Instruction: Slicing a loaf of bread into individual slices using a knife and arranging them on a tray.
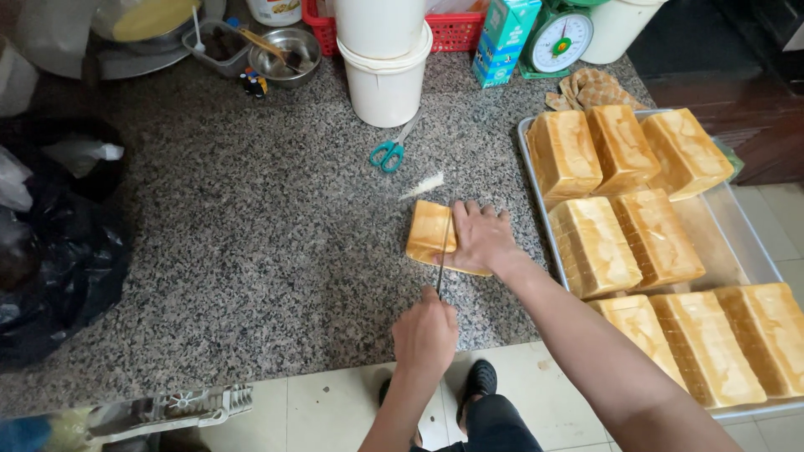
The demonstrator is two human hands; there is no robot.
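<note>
My right hand (479,236) lies flat on a loaf of bread (429,233) in the middle of the granite counter (251,243), fingers together and pressing down on its right part. My left hand (425,333), nearer to me, is closed in a fist around the handle of a knife (441,261); the thin blade runs away from me into the loaf just beside my right fingers, though how deep it sits I cannot tell. Right of the loaf, a metal tray (745,243) holds more loaves. Farther back lie teal-handled scissors (389,152) near stacked white buckets (385,71).
</note>
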